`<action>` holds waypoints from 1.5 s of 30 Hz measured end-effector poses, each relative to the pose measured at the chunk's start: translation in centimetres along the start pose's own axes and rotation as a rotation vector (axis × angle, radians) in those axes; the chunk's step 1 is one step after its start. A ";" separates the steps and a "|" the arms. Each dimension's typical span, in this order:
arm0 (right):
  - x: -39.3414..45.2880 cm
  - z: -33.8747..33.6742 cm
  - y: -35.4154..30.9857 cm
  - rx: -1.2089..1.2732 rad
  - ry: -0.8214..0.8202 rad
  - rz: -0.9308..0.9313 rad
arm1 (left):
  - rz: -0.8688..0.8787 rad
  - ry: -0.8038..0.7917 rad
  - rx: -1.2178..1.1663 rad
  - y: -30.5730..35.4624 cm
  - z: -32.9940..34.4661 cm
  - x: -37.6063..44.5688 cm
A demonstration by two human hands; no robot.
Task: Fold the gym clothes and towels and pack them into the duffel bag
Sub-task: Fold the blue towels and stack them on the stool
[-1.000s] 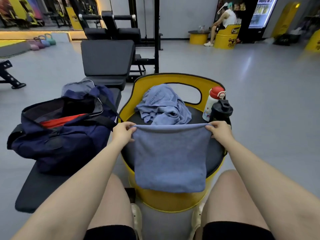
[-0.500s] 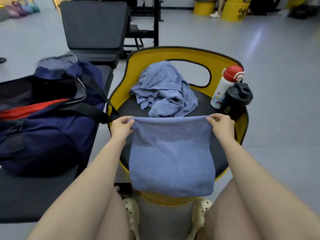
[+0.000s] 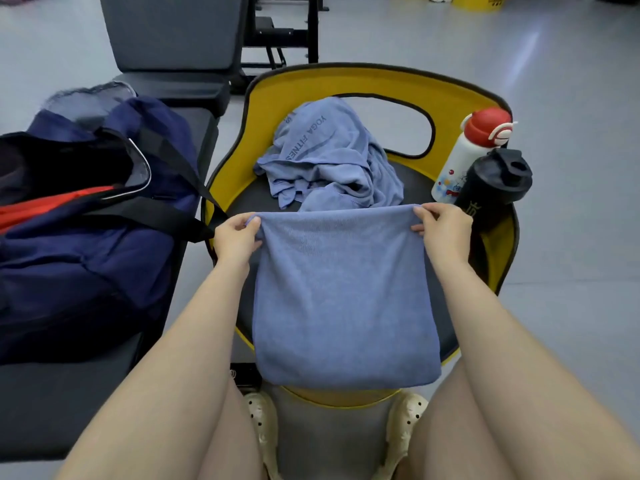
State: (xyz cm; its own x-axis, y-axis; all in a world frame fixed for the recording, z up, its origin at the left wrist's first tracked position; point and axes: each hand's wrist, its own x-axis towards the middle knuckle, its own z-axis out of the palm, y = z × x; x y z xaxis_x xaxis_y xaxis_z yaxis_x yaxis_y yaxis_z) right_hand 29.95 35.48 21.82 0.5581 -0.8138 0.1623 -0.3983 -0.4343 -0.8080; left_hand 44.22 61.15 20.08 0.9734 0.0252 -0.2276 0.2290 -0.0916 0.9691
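Observation:
A blue towel, folded double, lies over the seat of a yellow barrel chair and hangs off its front edge. My left hand pinches the towel's far left corner and my right hand pinches its far right corner. Behind the towel sits a crumpled blue shirt printed "YOGA FITNESS". An open navy duffel bag rests on a black bench at the left, with something red showing inside it.
A white bottle with a red cap and a black shaker bottle stand on the seat's right side, close to my right hand. A black weight bench and rack stand behind. My knees and pale clogs are below.
The view has tilted further down and closer to the chair. Both hands keep pinching the same towel corners, and the towel lies much as before.

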 end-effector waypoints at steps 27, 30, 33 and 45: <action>-3.4 -4.4 0.6 0.010 -0.212 0.015 | 0.106 -0.169 0.177 1.0 -3.3 -4.4; -4.2 -6.0 0.6 0.076 -0.253 0.026 | 0.145 -0.227 0.257 1.2 -4.6 -5.7; -4.7 -7.5 0.9 0.038 -0.336 0.022 | 0.163 -0.259 0.371 1.4 -5.3 -7.1; -9.0 -9.9 1.8 -0.135 -0.474 -0.003 | 0.129 -0.252 0.500 -2.1 -6.7 -12.4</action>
State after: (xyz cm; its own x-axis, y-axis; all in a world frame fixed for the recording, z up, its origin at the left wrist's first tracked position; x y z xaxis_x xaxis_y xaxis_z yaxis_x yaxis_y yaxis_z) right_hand 16.96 38.14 24.51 0.8167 -0.5607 -0.1366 -0.4695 -0.5081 -0.7220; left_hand 31.67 67.69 21.52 0.9502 -0.2503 -0.1855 0.0221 -0.5397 0.8416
